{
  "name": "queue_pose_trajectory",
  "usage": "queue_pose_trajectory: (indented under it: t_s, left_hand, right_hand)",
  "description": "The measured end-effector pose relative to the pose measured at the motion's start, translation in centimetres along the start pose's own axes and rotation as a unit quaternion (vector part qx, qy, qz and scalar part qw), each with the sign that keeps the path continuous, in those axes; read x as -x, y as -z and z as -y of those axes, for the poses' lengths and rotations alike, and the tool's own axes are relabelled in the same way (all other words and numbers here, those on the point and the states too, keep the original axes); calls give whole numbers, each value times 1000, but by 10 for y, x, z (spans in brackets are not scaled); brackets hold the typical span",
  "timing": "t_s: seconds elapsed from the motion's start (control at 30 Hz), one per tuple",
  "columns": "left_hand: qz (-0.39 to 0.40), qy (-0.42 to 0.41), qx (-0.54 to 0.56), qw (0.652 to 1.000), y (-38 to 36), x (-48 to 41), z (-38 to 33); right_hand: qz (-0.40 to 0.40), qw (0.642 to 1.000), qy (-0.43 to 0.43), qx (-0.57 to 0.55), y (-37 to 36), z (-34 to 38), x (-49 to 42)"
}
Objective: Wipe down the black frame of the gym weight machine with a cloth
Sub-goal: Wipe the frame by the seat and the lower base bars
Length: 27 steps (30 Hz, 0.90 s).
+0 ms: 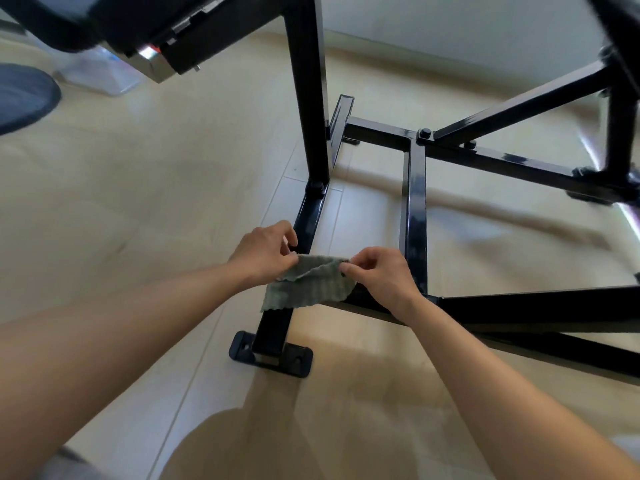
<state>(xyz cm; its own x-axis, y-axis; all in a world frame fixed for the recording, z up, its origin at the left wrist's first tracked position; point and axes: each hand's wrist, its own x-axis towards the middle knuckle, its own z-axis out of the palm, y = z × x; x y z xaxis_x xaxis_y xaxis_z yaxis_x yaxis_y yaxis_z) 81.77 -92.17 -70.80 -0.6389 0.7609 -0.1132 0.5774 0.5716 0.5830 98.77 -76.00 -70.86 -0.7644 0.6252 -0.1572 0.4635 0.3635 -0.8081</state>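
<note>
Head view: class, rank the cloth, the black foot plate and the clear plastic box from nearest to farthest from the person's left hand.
From the left hand:
1. Cloth, pinched in its fingers.
2. Black foot plate, on the floor below it.
3. Clear plastic box, far upper left.

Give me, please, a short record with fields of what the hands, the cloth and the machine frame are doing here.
left hand: pinches the cloth's left edge
right hand: pinches the cloth's right edge
cloth: green, ribbed, held up between both hands, lower part hanging
frame: black bars low on the floor, one upright post
foot plate: at the near bar's end, flat on the floor
floor: light wood
</note>
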Motion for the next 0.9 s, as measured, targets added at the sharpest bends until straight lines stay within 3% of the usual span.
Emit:
queue_pose_trajectory:
  t_s: [0.07, 0.13, 0.23, 0.37, 0.47, 0.63, 0.77, 0.9]
  left_hand:
    - [10, -11, 65, 998, 1, 0, -7]
    - [69, -29, 136, 988, 1, 2, -15]
    - [105, -57, 157, 980, -5, 2, -23]
    - [86, -71, 164, 980, -9, -6, -27]
    - [93, -85, 167, 978, -4, -18, -30]
    - [1, -70, 182, 981, 1, -43, -50]
    - [-57, -87, 259, 960, -5, -71, -97]
    - [-96, -109, 298, 944, -28, -88, -141]
  right_hand:
    - [7, 999, -15, -49, 2, 5, -3]
    - [24, 991, -32, -125, 4, 8, -5]
    - [70, 979, -33, -191, 9, 10, -7]
    - [118, 969, -17, -217, 16, 9, -9]
    - [106, 976, -25, -191, 25, 8, -12]
    - [-22, 999, -18, -18, 65, 7, -29]
    - [-138, 990, -23, -37, 106, 8, -39]
    - [-215, 976, 4, 41, 133, -3, -36]
